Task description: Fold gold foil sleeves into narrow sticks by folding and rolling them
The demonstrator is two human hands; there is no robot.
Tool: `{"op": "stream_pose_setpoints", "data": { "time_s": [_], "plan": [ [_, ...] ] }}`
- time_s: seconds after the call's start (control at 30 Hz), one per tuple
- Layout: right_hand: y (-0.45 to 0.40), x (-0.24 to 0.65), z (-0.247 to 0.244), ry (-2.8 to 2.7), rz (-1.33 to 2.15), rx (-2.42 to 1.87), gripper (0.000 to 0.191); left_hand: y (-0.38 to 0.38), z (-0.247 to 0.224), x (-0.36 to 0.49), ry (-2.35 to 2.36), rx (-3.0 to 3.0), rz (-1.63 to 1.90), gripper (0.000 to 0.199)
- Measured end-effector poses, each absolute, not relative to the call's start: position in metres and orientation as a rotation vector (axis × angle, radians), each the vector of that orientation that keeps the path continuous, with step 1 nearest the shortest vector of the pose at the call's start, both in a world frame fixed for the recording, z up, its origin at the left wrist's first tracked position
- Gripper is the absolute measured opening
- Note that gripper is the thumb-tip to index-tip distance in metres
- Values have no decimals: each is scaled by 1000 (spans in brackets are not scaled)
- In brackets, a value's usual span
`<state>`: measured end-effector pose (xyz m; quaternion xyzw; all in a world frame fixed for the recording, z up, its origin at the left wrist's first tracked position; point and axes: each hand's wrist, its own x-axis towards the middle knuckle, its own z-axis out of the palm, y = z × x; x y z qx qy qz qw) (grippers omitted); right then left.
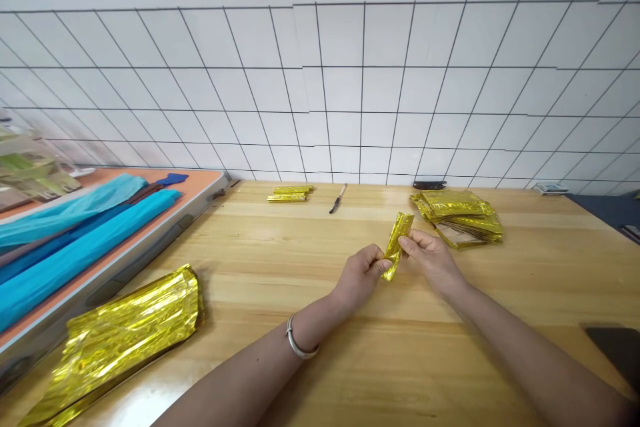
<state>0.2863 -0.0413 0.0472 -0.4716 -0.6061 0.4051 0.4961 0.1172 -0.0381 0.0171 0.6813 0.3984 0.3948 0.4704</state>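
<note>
A narrow folded strip of gold foil paper [401, 228] is held up between both hands, tilted, over the middle of the wooden table. My left hand [361, 273], with a silver bangle at its wrist, pinches the strip's lower end. Higher on the right edge, my right hand [431, 257] grips it between thumb and fingers. Behind the right hand lies a fanned stack of gold foil paper sheets [460, 210]. Two more folded gold strips [287, 197] rest near the wall, left of centre.
A large gold foil piece [130, 327] lies at the front left of the wooden table [280, 247]. A pen [338, 200] and a black object [429, 185] are near the tiled wall. On the left, an orange-topped case [205, 181] bears blue rolls [100, 250]. A dark flat object [615, 350] sits at right.
</note>
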Motion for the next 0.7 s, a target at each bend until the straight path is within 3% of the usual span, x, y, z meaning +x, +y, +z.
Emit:
{"op": "stream_pose_setpoints", "data": {
  "time_s": [0.43,0.7],
  "plan": [
    [-30,311,64,-1431,921,-1129,26,-26,26,102,947,1996,873,17],
    [-30,320,75,-1767,741,-1298,26,-7,37,83,1031,2095,1205,13]
  ]
}}
